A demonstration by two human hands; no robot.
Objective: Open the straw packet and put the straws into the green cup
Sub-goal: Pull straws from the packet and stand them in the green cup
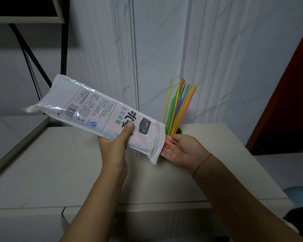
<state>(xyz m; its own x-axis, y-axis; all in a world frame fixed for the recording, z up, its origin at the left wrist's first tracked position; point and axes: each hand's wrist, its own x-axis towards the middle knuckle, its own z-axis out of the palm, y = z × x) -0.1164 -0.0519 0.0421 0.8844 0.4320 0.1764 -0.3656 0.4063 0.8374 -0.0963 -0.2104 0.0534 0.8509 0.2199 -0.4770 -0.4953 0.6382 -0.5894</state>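
Note:
My left hand [115, 145] grips the white plastic straw packet [94, 109] near its lower end and holds it slanted, sealed end up to the left, open end down to the right. My right hand [182, 151] lies palm up at the open end, fingers partly hidden behind the packet. Pink straw tips [170, 142] poke out of the packet onto those fingers. Just behind, several coloured straws [180, 105] stand in the green cup [179, 131], of which only a sliver of rim shows.
The cup stands near the back edge of a pale counter [59, 172], against a white marbled wall. A black metal shelf frame [63, 49] rises at the left. A red-brown panel [287, 102] is at the right, and a blue object [299, 193] sits low right.

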